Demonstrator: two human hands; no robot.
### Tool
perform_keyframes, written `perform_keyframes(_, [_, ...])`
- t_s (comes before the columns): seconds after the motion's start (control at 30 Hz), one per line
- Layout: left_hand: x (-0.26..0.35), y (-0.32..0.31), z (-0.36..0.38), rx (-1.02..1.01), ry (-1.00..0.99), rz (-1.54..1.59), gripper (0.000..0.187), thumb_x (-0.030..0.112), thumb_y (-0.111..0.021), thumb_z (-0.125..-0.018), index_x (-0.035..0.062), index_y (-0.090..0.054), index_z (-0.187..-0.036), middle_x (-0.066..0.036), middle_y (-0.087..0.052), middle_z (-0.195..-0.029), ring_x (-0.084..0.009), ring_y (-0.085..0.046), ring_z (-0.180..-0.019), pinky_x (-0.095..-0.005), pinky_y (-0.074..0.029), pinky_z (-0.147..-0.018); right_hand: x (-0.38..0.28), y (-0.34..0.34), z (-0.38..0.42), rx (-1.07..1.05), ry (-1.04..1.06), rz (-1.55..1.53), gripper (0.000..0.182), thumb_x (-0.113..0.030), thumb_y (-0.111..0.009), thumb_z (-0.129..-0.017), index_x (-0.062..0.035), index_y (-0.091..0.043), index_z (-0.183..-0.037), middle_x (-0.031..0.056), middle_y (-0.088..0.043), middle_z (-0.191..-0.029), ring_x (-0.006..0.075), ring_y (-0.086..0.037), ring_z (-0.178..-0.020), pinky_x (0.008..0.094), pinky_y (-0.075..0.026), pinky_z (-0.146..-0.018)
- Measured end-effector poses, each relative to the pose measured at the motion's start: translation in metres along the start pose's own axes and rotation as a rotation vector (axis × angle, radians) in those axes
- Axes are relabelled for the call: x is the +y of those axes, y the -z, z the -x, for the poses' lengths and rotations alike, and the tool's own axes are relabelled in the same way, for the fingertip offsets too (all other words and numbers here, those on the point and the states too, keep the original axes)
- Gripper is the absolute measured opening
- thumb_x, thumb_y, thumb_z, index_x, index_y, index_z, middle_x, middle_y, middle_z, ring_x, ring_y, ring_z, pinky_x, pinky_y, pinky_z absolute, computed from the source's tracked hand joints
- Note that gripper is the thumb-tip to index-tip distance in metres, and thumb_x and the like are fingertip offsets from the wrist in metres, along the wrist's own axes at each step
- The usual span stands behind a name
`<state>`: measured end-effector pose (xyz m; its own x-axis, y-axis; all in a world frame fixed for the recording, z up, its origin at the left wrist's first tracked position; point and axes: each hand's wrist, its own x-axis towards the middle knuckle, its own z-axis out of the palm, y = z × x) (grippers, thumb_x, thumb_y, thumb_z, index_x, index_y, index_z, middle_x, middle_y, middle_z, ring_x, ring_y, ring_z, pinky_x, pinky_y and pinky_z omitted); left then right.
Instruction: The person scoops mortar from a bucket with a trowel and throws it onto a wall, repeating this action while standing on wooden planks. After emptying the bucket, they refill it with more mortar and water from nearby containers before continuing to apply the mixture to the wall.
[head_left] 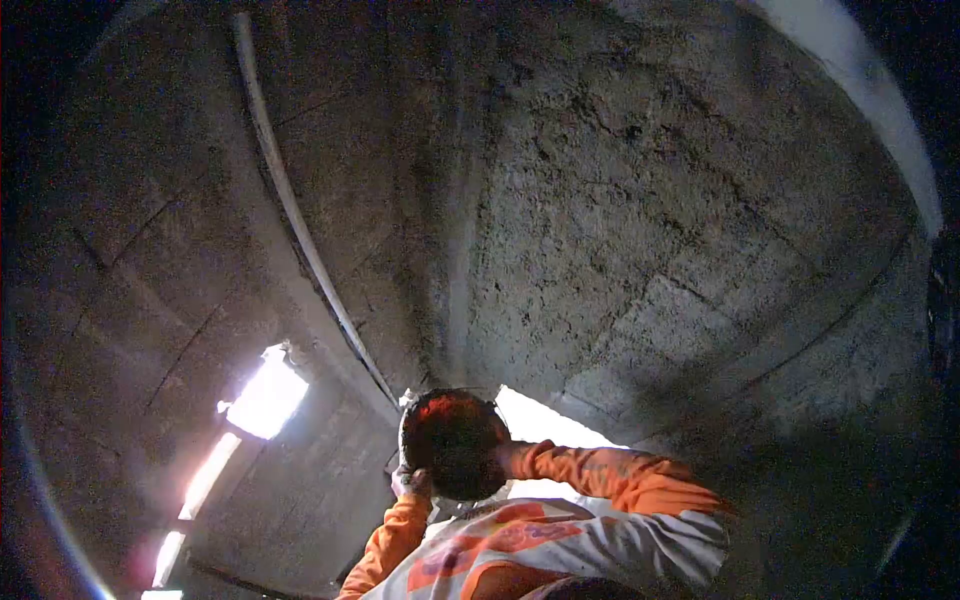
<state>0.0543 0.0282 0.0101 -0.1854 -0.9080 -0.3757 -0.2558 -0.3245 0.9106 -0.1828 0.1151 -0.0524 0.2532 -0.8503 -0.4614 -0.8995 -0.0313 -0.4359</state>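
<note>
A dark round pan-like object [455,448], reddish near its upper edge, is raised in front of my chest. At its lower left edge my left hand [413,484] is closed on the rim, below a pale strip along that side. My right hand [511,462] holds the opposite edge from the right, its fingers mostly lost in shadow. Both arms have orange sleeves, and the right elbow is bent outward. What the object contains, if anything, is too dark to make out.
Rough grey concrete-like surfaces [620,230] with seams surround me. A long pale strip [285,195] curves down from the upper left. Bright openings show at the lower left [268,395] and behind my right arm [550,422]. The lower right is in deep shadow.
</note>
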Motion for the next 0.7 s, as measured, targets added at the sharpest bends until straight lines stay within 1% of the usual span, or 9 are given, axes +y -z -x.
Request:
perform_keyframes(0.03, [-0.003,0.0,-0.003,-0.044,-0.062,0.144,0.021,-0.002,-0.053,-0.064,0.0035,-0.06,-0.083,-0.001,-0.058,-0.071,-0.012,-0.051,-0.055,-0.024,-0.044,-0.052,-0.064,0.087,0.056,-0.069,-0.303,-0.214,0.031,-0.03,-0.05,-0.076,-0.0126,-0.055,-0.102,0.0132,-0.059,-0.091,0.026,-0.056,-0.081,0.0345,-0.042,-0.075])
perform_keyframes(0.13, [-0.017,0.006,-0.015,-0.048,0.018,0.209,0.018,0.008,-0.058,-0.059,0.0025,-0.062,-0.076,-0.001,-0.058,-0.068,-0.0108,-0.05,-0.057,-0.0253,-0.043,-0.054,-0.027,0.079,0.082,0.343,-0.071,-0.089,0.025,-0.029,-0.051,-0.074,-0.0094,-0.056,-0.089,0.0151,-0.058,-0.081,0.0313,-0.056,-0.075,0.0398,-0.043,-0.067])
perform_keyframes(0.17, [-0.006,0.005,-0.011,-0.052,0.01,0.208,0.018,0.008,-0.058,-0.059,0.0025,-0.062,-0.076,-0.001,-0.058,-0.068,-0.0108,-0.05,-0.057,-0.0253,-0.043,-0.054,-0.024,0.093,0.085,0.234,-0.168,-0.094,0.025,-0.029,-0.052,-0.073,-0.0075,-0.055,-0.087,0.0151,-0.058,-0.079,0.0331,-0.056,-0.077,0.0408,-0.043,-0.067])
perform_keyframes(0.27, [0.005,0.002,-0.003,-0.111,0.032,0.351,0.022,0.004,-0.056,-0.061,0.0014,-0.061,-0.082,-0.002,-0.058,-0.072,-0.011,-0.051,-0.059,-0.0249,-0.043,-0.055,0.011,0.085,0.075,0.551,-0.225,0.146,0.022,-0.025,-0.052,-0.072,-0.008,-0.056,-0.086,0.0167,-0.057,-0.076,0.0343,-0.056,-0.074,0.041,-0.043,-0.066])
perform_keyframes(0.37, [-0.014,0.003,-0.021,-0.08,0.044,0.145,0.023,0.004,-0.055,-0.061,0.0017,-0.061,-0.083,-0.003,-0.058,-0.073,-0.0113,-0.051,-0.06,-0.0259,-0.044,-0.056,-0.041,0.169,0.101,0.592,-0.324,0.065,0.02,-0.023,-0.051,-0.072,-0.0061,-0.054,-0.083,0.0175,-0.057,-0.074,0.0331,-0.055,-0.069,0.0405,-0.045,-0.063])
perform_keyframes(0.43, [-0.003,0.004,-0.015,-0.075,0.087,0.253,0.024,0.005,-0.055,-0.06,0.0003,-0.058,-0.083,-0.003,-0.056,-0.067,-0.0129,-0.049,-0.055,-0.0272,-0.043,-0.051,-0.041,0.215,0.106,0.609,-0.153,0.09,0.037,-0.036,-0.057,-0.07,-0.0032,-0.054,-0.088,0.018,-0.057,-0.077,0.0346,-0.055,-0.072,0.0408,-0.043,-0.063])
perform_keyframes(0.5, [-0.012,0.007,-0.016,-0.029,0.089,0.284,0.022,0.003,-0.054,-0.06,0.0005,-0.057,-0.082,-0.002,-0.053,-0.065,-0.0125,-0.047,-0.053,-0.027,-0.041,-0.048,-0.109,0.29,0.147,0.607,-0.149,0.186,0.029,-0.033,-0.055,-0.075,-0.0055,-0.052,-0.083,0.0104,-0.056,-0.07,0.0228,-0.056,-0.066,0.034,-0.043,-0.06])
perform_keyframes(0.6, [-0.023,0.021,-0.017,0.007,0.022,0.308,0.023,0.008,-0.065,-0.062,0.0014,-0.058,-0.083,-0.004,-0.055,-0.066,-0.0174,-0.05,-0.05,-0.0315,-0.042,-0.044,-0.155,0.361,0.185,0.719,0.223,0.222,0.026,-0.031,-0.058,-0.075,-0.0061,-0.051,-0.076,0.0092,-0.054,-0.065,0.022,-0.054,-0.059,0.0323,-0.043,-0.055])
perform_keyframes(0.7, [0.001,0.032,0.008,0.015,0.069,0.346,0.025,0.008,-0.066,-0.061,0.0009,-0.059,-0.083,-0.004,-0.056,-0.068,-0.0155,-0.049,-0.053,-0.029,-0.042,-0.048,-0.191,0.423,0.218,0.593,0.311,0.208,0.027,-0.032,-0.058,-0.075,-0.0058,-0.053,-0.078,0.0058,-0.053,-0.063,0.0186,-0.052,-0.057,0.0303,-0.042,-0.053])
